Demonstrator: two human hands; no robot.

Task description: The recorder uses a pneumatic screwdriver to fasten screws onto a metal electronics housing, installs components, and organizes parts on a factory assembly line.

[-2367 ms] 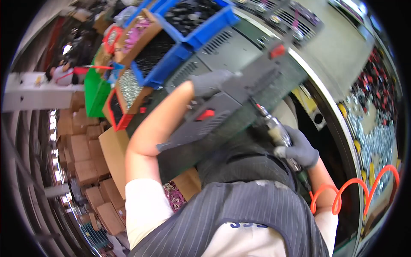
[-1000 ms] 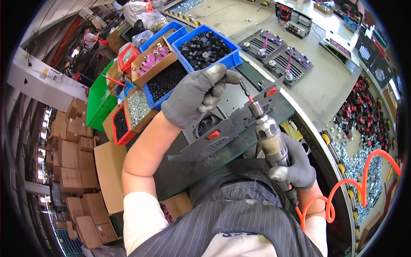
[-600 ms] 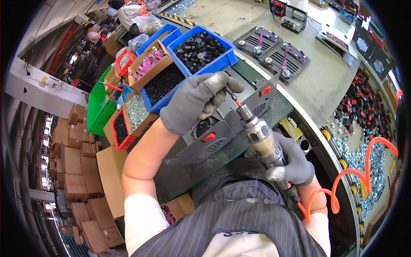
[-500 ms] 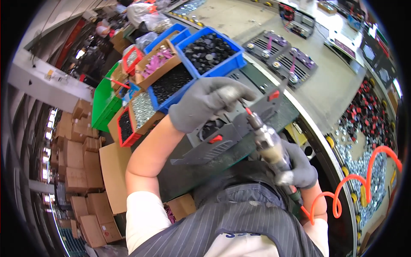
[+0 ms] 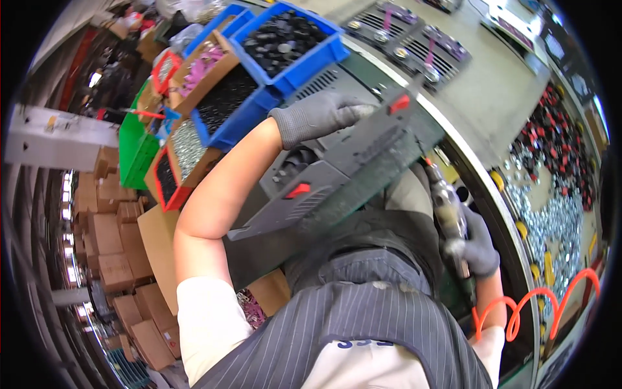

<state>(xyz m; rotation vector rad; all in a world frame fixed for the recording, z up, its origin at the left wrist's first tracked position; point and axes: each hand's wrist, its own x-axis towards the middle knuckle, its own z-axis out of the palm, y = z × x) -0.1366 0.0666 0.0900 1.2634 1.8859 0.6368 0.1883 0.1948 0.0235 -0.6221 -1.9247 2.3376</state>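
Note:
A grey metal panel (image 5: 337,159) with folded flanges and two red clips (image 5: 399,104) lies tilted on the dark green worktop before me. My left hand (image 5: 321,117), in a grey glove, reaches over it with fingers closed at the upper flange, the fingertips partly hidden. A round black part (image 5: 297,162) sits in the panel's hollow. To the right, my gloved right hand (image 5: 476,243) is wrapped round a pneumatic screwdriver (image 5: 448,211). Its bit points up and away, apart from the panel. A coiled orange hose (image 5: 512,318) trails from the tool's lower end.
At the upper left stand blue bins (image 5: 291,48) of black parts, a carton (image 5: 197,71) of pink pieces and a green crate (image 5: 136,146). A metal rail (image 5: 466,175) bounds the worktop on the right. Beyond lie slotted panels (image 5: 414,45) and heaped silver parts (image 5: 551,227).
The screwdriver in my right hand has moved down and right, away from my left hand. My left hand has shifted from beside the bit to the panel's flange. The view has turned slightly.

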